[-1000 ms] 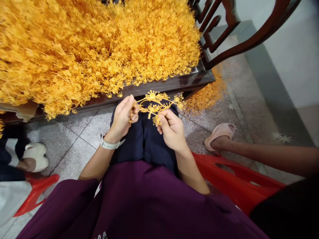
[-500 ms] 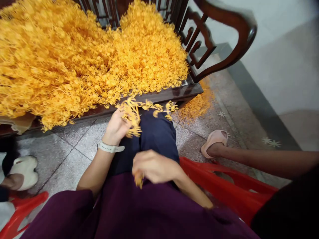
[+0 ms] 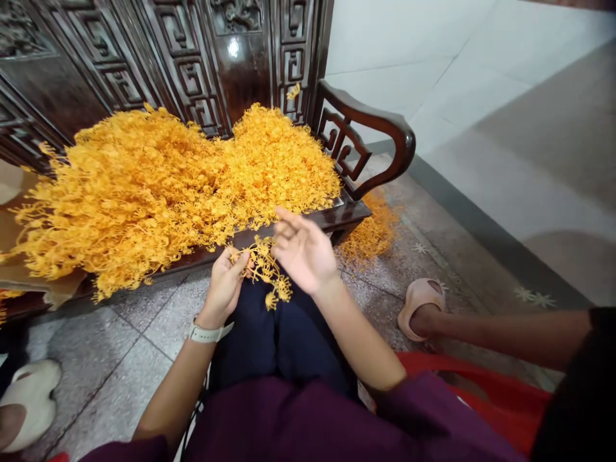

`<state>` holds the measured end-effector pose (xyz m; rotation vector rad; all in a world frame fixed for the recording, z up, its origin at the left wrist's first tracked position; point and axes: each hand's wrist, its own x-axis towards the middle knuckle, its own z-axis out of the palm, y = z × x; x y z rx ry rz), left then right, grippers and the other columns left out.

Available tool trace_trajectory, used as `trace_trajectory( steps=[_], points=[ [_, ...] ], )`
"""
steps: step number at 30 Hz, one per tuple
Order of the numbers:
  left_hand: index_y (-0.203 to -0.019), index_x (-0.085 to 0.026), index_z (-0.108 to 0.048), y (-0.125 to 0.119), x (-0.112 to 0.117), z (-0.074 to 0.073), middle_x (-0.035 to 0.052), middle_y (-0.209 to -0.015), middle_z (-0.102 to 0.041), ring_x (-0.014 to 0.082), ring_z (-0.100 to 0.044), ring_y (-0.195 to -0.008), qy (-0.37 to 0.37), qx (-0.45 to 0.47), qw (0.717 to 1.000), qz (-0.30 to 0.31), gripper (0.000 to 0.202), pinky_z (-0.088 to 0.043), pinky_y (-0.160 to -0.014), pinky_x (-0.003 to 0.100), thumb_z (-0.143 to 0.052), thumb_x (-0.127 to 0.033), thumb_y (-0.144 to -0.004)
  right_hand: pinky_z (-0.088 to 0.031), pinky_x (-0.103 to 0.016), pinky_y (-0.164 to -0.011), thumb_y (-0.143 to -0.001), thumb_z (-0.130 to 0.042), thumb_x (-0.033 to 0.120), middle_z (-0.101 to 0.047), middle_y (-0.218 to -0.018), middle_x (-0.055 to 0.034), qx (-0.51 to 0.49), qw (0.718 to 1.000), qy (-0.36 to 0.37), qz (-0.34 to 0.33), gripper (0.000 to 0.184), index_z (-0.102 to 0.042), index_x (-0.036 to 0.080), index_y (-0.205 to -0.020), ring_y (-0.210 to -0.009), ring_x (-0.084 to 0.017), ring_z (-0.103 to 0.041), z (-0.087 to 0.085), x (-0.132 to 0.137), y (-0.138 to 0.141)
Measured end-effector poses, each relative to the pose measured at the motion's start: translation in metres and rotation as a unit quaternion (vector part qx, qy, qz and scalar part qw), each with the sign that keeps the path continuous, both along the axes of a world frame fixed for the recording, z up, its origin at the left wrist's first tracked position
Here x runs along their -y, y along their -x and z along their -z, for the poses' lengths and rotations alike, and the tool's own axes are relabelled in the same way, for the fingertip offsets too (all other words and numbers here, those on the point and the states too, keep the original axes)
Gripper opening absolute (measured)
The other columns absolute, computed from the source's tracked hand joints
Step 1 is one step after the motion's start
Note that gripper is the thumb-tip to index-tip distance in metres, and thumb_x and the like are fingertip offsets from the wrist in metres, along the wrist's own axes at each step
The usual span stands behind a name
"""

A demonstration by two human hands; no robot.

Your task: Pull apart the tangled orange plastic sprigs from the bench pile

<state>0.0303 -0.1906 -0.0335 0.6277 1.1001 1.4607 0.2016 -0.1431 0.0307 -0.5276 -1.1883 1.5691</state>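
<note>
Between thumb and fingers, my left hand [image 3: 226, 277] holds a yellow-orange plastic flower sprig [image 3: 264, 263], which hangs over my dark trousers. My right hand [image 3: 304, 251] is raised just right of the sprig, slightly blurred, fingers apart, with nothing visible in it. Beyond both hands, a large heap of similar yellow-orange pieces [image 3: 158, 192] covers much of the dark wooden bench [image 3: 332, 219]. One small yellow piece [image 3: 293, 91] shows above the heap, in front of the bench's carved back, seemingly in the air.
A curved wooden armrest [image 3: 385, 128] closes the bench's right end. Loose orange bits [image 3: 368, 231] lie on the floor below it. A person's foot in a pink slipper [image 3: 421, 308] is at right, near a red plastic chair [image 3: 481, 391]. Another cream shoe [image 3: 33, 401] is at lower left.
My right hand has moved from my lap up and forward, and opened; the yellow bit it held is gone from it. My left hand still holds the sprig. The view has tilted up.
</note>
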Motion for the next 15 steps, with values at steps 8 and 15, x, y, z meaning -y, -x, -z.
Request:
trace_trajectory(
  steps=[8, 15],
  points=[
    [-0.083, -0.018, -0.052, 0.016, 0.001, -0.003, -0.0004, -0.075, -0.063, 0.0095, -0.053, -0.062, 0.01, -0.031, 0.999, -0.011, 0.052, -0.046, -0.059, 0.02, -0.095, -0.044, -0.071, -0.044, -0.023, -0.064, -0.1, -0.064, 0.036, -0.065, -0.078, -0.0019, 0.158, 0.985, -0.016, -0.074, 0.024, -0.074, 0.015, -0.098, -0.067, -0.01, -0.055, 0.064, 0.06, 0.009],
    [-0.082, -0.018, -0.057, 0.005, 0.004, 0.002, -0.0033, -0.076, -0.064, 0.0109, -0.058, -0.067, -0.017, -0.056, 0.998, -0.028, 0.055, -0.052, -0.062, 0.02, -0.101, -0.045, -0.061, -0.046, -0.018, -0.059, -0.087, -0.077, 0.044, -0.063, -0.088, 0.0013, 0.236, 0.969, -0.012, 0.068, 0.041, -0.063, 0.019, -0.116, -0.069, -0.01, -0.06, 0.061, 0.055, 0.023]
  ],
)
